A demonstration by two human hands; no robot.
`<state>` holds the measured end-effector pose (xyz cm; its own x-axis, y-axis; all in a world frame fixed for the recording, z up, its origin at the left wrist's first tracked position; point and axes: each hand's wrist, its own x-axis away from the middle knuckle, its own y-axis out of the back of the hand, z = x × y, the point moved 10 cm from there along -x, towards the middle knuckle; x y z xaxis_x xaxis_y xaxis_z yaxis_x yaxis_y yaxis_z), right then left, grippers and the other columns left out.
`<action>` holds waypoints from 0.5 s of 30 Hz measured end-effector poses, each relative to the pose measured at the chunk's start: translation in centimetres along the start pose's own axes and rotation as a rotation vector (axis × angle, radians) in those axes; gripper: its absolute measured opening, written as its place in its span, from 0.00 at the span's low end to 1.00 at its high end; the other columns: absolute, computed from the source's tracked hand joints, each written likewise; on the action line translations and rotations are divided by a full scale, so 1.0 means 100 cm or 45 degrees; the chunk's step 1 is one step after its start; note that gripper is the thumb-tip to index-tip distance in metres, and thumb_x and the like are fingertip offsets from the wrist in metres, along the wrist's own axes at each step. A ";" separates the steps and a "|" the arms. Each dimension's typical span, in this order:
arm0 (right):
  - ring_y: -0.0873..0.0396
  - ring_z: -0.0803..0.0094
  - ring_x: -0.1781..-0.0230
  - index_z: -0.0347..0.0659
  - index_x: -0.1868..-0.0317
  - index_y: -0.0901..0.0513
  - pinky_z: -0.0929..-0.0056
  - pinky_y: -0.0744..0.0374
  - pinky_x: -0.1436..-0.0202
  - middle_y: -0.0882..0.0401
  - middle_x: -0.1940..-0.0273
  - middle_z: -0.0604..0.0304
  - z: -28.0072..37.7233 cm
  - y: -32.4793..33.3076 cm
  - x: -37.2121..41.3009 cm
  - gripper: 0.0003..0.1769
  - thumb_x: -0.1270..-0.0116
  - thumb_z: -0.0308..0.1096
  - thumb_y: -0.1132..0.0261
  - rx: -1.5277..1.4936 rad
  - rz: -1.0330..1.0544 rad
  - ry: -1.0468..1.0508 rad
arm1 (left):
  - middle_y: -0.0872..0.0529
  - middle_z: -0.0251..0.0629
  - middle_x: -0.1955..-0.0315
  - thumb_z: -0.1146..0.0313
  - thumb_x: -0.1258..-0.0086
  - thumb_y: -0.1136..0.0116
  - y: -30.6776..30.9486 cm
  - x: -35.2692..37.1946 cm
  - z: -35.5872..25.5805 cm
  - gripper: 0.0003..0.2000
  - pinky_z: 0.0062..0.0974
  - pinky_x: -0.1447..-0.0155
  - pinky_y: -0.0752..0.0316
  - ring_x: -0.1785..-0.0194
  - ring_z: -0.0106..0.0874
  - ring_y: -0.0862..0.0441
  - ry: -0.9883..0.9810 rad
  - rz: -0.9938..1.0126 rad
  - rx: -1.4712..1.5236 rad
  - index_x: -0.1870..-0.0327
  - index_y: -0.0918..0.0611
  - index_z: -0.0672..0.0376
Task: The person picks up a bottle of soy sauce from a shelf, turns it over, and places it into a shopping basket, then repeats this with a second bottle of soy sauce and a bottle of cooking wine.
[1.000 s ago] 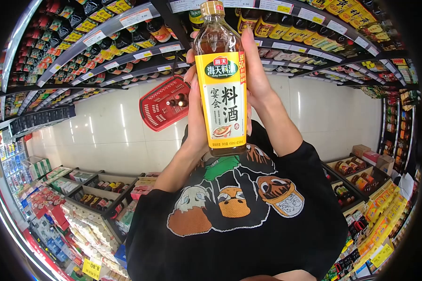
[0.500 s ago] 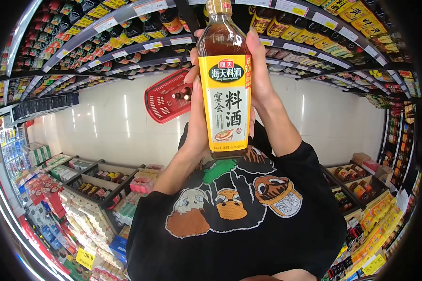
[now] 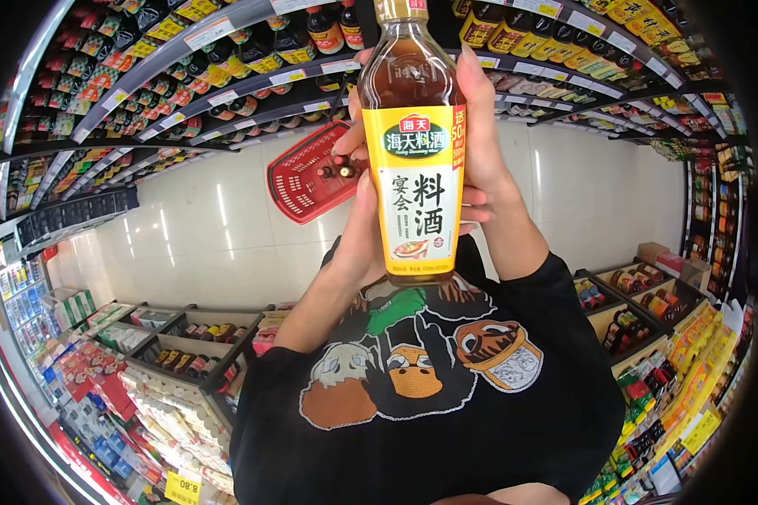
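Cooking-wine bottle stands upright, clasped between left hand and right hand.

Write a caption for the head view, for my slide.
Left hand and right hand hold a yellow-labelled bottle of brown liquid upright before stocked shelves, a red basket on the floor beyond.

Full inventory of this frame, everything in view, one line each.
bottle: one, amber liquid, yellow label, gold cap, raised at centre
shopping basket: one, red, left of bottle, small dark bottles inside
shelves: several rows, dark bottles with yellow labels, top
display racks: several, black, packaged goods, lower left and right
floor: pale glossy tiles, middle
shirt: one, black with cartoon print, bottom
left hand: one, gripping bottle's left side
right hand: one, gripping bottle's right side
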<state>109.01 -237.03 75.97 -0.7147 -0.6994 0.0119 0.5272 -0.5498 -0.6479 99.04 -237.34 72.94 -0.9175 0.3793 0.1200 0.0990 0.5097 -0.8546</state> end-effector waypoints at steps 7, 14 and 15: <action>0.23 0.84 0.55 0.35 0.39 0.22 0.79 0.24 0.48 0.17 0.53 0.65 0.031 -0.033 0.022 0.25 0.21 0.49 0.36 0.424 -0.402 0.498 | 0.20 0.46 0.43 0.44 0.28 0.34 0.047 0.065 -0.039 0.40 0.33 0.32 0.26 0.37 0.33 0.20 -0.524 -0.427 -0.821 0.30 0.37 0.68; 0.24 0.84 0.58 0.36 0.42 0.20 0.80 0.24 0.52 0.17 0.56 0.66 -0.004 -0.037 0.024 0.25 0.19 0.52 0.39 0.447 -0.561 0.532 | 0.15 0.46 0.45 0.65 0.43 0.17 0.057 0.087 -0.049 0.45 0.32 0.38 0.20 0.43 0.31 0.15 -0.467 -0.445 -1.039 0.29 0.35 0.67; 0.24 0.84 0.58 0.36 0.42 0.20 0.80 0.24 0.52 0.17 0.56 0.66 -0.010 -0.038 0.024 0.25 0.19 0.52 0.40 0.417 -0.546 0.517 | 0.14 0.47 0.46 0.65 0.44 0.17 0.057 0.092 -0.052 0.44 0.31 0.40 0.19 0.45 0.30 0.13 -0.504 -0.449 -1.108 0.29 0.35 0.67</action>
<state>104.84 -236.14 77.75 -0.9740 -0.1965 -0.1124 0.2250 -0.8954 -0.3843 93.17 -226.97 71.78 -0.9945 -0.1036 -0.0165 -0.1009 0.9876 -0.1199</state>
